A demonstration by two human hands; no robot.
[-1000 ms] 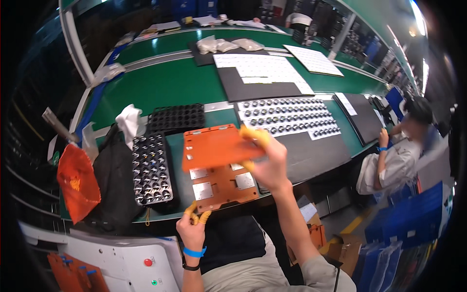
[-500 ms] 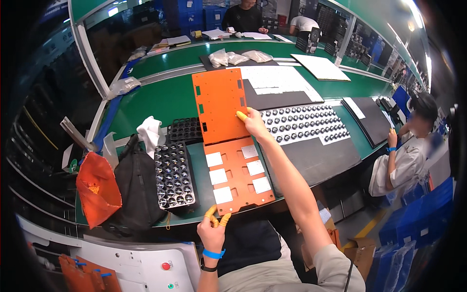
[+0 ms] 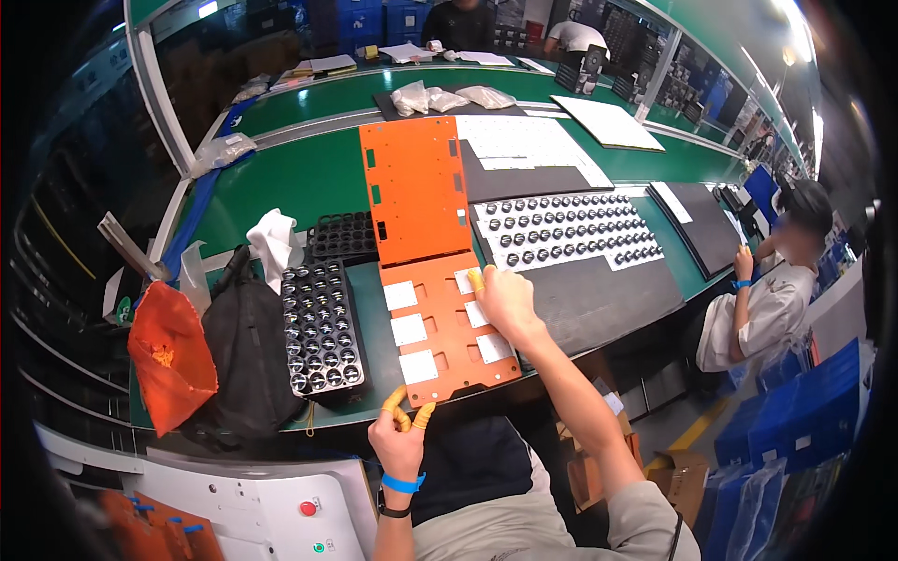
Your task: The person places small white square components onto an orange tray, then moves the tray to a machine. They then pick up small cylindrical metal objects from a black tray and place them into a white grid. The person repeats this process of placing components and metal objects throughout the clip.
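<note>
An orange hinged fixture lies unfolded before me, its base panel (image 3: 442, 348) near me and its lid panel (image 3: 414, 192) raised behind. White square plates (image 3: 408, 330) sit in two columns on the base. My right hand (image 3: 506, 304), with yellow finger cots, has its fingertips together at the far-right plate (image 3: 462, 282); anything between them is hidden. At the base's near-left corner, the curled fingers of my left hand (image 3: 399, 437), also in yellow cots, grip the edge.
A black tray of round shiny parts (image 3: 323, 327) stands left of the fixture, beside a black bag (image 3: 248, 341) and an orange bag (image 3: 173, 360). Rows of black knob-like parts (image 3: 561, 229) stand on a white sheet at right. A co-worker (image 3: 767, 290) sits farther right.
My right hand has left the raised lid's edge and come down toward me to the far-right plate. The lid now leans farther back. My left hand stays at the near corner.
</note>
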